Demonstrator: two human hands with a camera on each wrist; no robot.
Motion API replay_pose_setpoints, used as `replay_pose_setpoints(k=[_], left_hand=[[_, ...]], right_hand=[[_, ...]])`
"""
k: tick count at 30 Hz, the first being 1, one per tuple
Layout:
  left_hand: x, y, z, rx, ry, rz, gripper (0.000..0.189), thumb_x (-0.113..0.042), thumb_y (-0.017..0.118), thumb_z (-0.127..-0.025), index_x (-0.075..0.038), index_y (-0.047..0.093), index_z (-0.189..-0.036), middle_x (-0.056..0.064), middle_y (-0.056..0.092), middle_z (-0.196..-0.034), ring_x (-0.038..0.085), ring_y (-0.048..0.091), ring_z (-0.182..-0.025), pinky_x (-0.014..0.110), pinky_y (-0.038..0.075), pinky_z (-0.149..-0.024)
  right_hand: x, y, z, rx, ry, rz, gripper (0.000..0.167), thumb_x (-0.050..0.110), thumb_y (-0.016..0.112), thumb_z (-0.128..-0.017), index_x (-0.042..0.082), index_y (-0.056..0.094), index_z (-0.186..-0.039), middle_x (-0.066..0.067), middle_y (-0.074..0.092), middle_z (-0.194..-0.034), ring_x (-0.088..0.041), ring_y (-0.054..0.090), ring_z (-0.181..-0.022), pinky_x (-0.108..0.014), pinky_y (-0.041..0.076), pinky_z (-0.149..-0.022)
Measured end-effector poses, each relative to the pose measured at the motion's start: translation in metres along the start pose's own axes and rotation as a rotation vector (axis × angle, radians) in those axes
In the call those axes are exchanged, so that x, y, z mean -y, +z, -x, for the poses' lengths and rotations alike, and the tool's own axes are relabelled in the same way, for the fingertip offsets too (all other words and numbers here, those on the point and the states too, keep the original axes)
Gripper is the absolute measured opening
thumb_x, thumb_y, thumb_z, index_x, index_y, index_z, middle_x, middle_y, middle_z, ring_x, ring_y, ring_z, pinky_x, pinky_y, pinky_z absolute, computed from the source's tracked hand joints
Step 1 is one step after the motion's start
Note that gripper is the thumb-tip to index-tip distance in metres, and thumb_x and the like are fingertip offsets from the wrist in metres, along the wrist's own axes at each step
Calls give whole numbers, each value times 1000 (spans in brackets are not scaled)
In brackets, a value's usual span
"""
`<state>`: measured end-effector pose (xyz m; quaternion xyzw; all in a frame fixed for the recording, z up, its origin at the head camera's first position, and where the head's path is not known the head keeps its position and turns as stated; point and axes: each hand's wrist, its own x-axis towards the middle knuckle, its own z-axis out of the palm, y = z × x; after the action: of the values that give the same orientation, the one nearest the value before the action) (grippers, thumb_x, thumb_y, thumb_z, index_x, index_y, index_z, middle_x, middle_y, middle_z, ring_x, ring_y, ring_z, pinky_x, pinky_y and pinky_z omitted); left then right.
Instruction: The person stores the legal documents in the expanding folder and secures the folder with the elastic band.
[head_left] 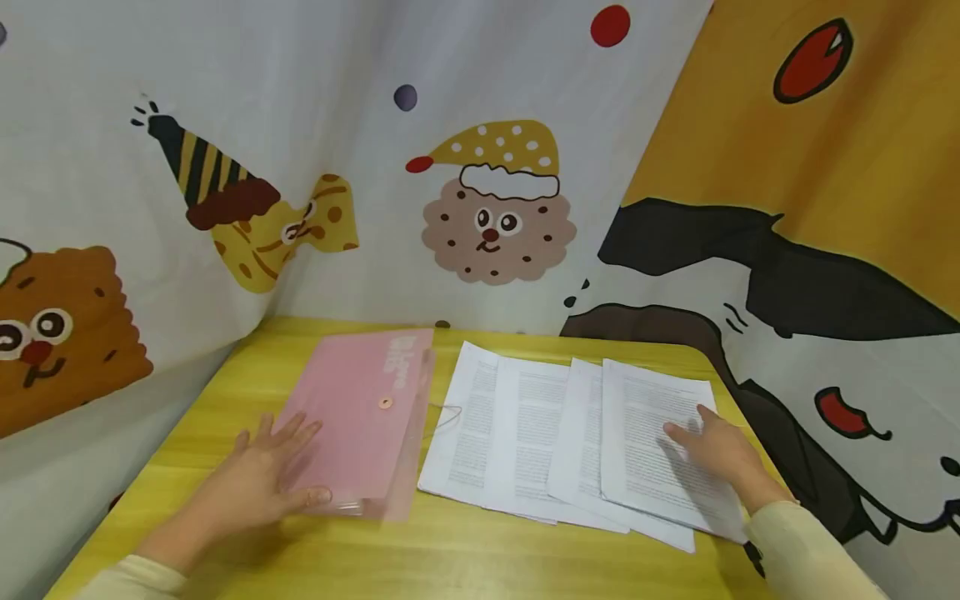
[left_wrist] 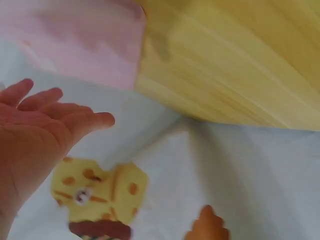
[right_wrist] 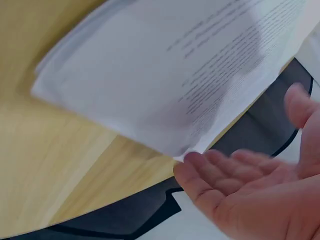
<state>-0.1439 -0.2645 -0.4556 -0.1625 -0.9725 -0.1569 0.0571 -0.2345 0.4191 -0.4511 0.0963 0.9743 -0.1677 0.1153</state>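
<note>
From the head view, my left hand (head_left: 258, 479) lies flat on the near left corner of the pink document folder (head_left: 360, 417), fingers spread and straight, gripping nothing. The folder lies closed on the yellow tabletop (head_left: 480, 558), its round button clasp (head_left: 386, 403) facing up, with a thin string loop at its right edge. Just beside it to the right lie the printed sheets (head_left: 525, 433), fanned out in overlapping layers. My right hand (head_left: 720, 450) rests palm down on the rightmost sheet (head_left: 652, 433), fingers straight and relaxed, near the table's right edge. Cartoon-printed cloth (head_left: 495, 208) hangs behind and on both sides of the tabletop.

In the left wrist view, my left hand (left_wrist: 35, 130) shows open, its fingers (left_wrist: 82, 122) straight and held together, with nothing between them. A corner of the pink folder (left_wrist: 85, 45) is blurred at the upper left, and the yellow tabletop (left_wrist: 235, 65) runs beside it. The cloth (left_wrist: 210, 175) with its yellow cartoon figure fills the lower part.

In the right wrist view, my right hand (right_wrist: 250, 190) is open, palm showing, fingers (right_wrist: 210, 167) loosely extended. Their tips are right at the corner of the stack of printed sheets (right_wrist: 170, 75); I cannot tell whether they touch it. The sheets lie on the yellow tabletop (right_wrist: 55, 170), close to its dark-bordered edge.
</note>
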Motion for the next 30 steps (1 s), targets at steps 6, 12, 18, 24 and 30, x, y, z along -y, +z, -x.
replay_pose_setpoints(k=[6, 12, 18, 24, 30], left_hand=[[-12, 16, 1, 42, 19, -26, 112, -76, 85, -69, -7, 58, -153, 28, 53, -159, 73, 39, -141, 93, 33, -105], [-4, 20, 4, 64, -50, -10, 109, -62, 92, -71, 1, 55, -152, 34, 54, -154, 75, 45, -134, 91, 42, -97], [5, 18, 8, 106, -62, 70, 109, -62, 90, -72, 6, 56, -149, 34, 56, -152, 69, 53, -131, 77, 51, -105], [8, 13, 10, 98, -58, 94, 103, -61, 87, -78, 9, 56, -147, 35, 60, -147, 58, 62, -129, 71, 52, -108], [8, 9, 10, 130, -98, 96, 98, -61, 82, -85, 8, 55, -149, 35, 60, -147, 55, 64, -129, 70, 53, -108]], right_hand=[[-4, -1, -5, -3, 157, -26, 125, 75, 53, -98, -28, 13, -154, -53, 26, -154, -67, 41, -134, -75, 42, -116], [-2, 6, -14, -21, 267, -2, 131, 79, 65, -88, -29, 22, -148, -51, 40, -133, -53, 50, -108, -68, 52, -100], [-5, 7, -17, -21, 277, -46, 127, 67, 78, -84, -30, 22, -144, -47, 42, -124, -51, 51, -104, -64, 55, -93], [-8, 4, -19, -16, 247, -109, 122, 60, 84, -83, -31, 27, -140, -47, 47, -126, -46, 56, -102, -59, 57, -90], [-6, 1, -20, -11, 242, -163, 102, 52, 86, -84, -27, 42, -133, -39, 59, -115, -40, 61, -92, -50, 57, -81]])
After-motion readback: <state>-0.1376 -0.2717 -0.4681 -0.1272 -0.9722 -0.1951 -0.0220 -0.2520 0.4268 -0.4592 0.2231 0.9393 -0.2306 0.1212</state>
